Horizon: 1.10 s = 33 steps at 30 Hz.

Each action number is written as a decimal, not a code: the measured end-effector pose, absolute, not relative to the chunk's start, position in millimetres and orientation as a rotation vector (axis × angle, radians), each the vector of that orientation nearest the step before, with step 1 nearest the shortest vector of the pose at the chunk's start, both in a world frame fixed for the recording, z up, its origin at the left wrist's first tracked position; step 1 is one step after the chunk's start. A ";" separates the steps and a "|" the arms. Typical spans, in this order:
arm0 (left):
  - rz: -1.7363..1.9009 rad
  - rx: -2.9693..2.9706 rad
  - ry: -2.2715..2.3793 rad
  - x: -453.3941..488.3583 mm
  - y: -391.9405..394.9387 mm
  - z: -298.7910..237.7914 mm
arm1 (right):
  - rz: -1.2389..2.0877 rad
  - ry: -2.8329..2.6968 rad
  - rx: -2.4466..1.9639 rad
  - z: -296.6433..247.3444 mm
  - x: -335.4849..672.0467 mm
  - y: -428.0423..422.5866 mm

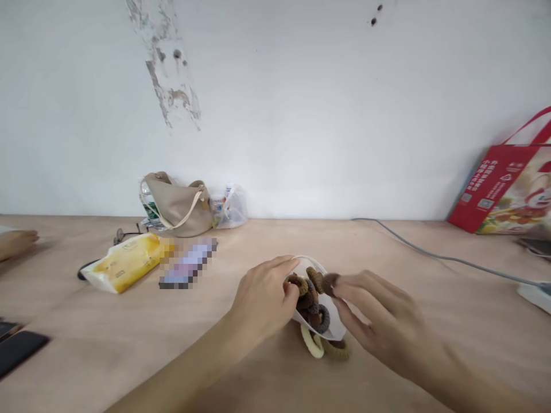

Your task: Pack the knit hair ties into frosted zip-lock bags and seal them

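My left hand [263, 293] is closed on the rim of a small white bag [337, 327], which lies tilted with its mouth towards me. Several fuzzy hair ties [310, 298] in brown, olive and dark grey are bunched inside the mouth. Between the thumb and fingers of my right hand [379, 312] is a brown hair tie [330, 283], at the bag's right side and touching or close to an olive one. A cream hair tie [310, 343] and an olive-brown hair tie [338, 349] rest on the table just below the bag.
Left on the table [413, 246] lie a yellow tissue pack [133, 261], a blurred-out phone [189, 265] and a black phone [21, 353]. A beige handbag [181, 206] stands by the wall. At right are a red shopping bag [495, 183] and grey cable [430, 252]. Another person's hand [17, 242] shows far left.
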<state>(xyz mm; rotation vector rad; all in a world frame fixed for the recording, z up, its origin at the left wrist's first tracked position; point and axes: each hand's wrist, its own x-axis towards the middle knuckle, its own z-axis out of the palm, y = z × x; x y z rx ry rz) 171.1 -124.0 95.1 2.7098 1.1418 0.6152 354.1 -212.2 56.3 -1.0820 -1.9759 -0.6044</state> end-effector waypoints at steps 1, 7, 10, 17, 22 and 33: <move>0.610 2.709 1.135 170.6 -124.7 95.5 | -0.586 -1.966 -1.115 60.2 351.2 -207.7; 0.615 2.739 1.055 165.0 -124.4 94.0 | -0.444 -2.182 -1.019 35.9 342.8 -222.3; 0.636 2.784 1.009 165.8 -124.1 90.8 | -0.458 -2.252 -1.113 14.0 343.3 -237.3; 0.666 2.706 1.056 165.4 -116.4 91.1 | -0.513 -1.914 -1.234 -8.6 346.6 -243.6; 0.663 2.638 1.139 159.7 -103.5 101.7 | -0.404 -2.234 -1.183 0.4 345.0 -240.7; 0.518 2.573 1.062 157.4 -114.5 112.0 | -0.540 -2.014 -1.033 56.3 334.0 -210.9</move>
